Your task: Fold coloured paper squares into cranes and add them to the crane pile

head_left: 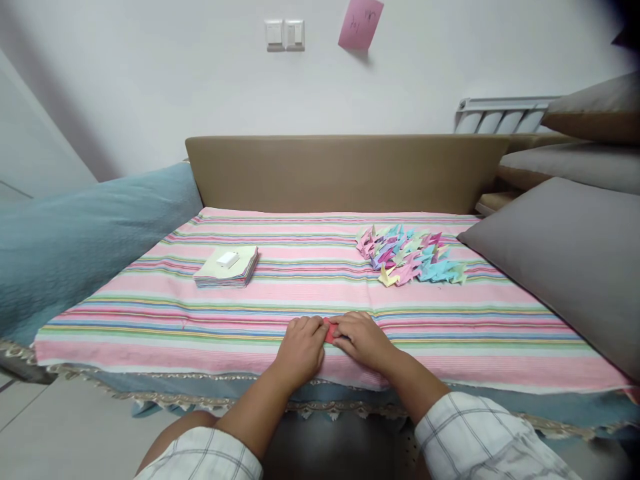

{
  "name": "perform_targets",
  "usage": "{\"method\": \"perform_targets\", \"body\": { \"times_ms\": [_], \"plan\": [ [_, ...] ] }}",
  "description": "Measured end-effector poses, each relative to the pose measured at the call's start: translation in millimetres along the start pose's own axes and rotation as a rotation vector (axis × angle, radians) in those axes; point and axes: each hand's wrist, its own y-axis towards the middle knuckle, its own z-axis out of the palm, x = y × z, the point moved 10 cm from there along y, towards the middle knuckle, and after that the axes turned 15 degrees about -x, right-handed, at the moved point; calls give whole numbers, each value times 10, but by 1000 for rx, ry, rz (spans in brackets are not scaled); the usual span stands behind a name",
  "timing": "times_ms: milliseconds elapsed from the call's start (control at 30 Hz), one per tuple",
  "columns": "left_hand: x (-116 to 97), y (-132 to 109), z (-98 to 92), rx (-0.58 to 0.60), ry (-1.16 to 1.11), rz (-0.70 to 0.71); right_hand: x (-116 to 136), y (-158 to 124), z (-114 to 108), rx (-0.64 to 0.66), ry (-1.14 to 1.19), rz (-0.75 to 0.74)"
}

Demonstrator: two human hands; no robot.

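My left hand [300, 347] and my right hand [363, 339] rest close together on the striped cloth [165, 320] near its front edge. Between their curled fingers sits a small red folded paper [330, 331], pinched from both sides and mostly hidden. Farther back on the right lies a heap of several folded paper cranes [407, 257] in pink, blue, yellow and purple. On the left stands a stack of square coloured paper sheets [227, 268] with a small white block [227, 259] on top.
A blue blanket [85, 233] is bunched at the left. Grey cushions [565, 267] lie along the right side. A tan headboard [340, 173] runs behind the cloth. Wall switches [284, 35] and a pink note [360, 23] are on the wall.
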Motion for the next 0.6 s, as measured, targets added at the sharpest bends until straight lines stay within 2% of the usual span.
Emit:
{"method": "perform_targets", "body": {
  "times_ms": [133, 333, 600],
  "plan": [
    [-8, 10, -35, -57, -111, 20, -28, -8, 15, -1, 36, 17],
    [116, 34, -142, -133, -349, -111, -57, -14, 26, -3, 68, 33],
    [195, 48, -103, -156, -383, -147, -138, -17, 45, -14, 121, 92]
  ]
}}
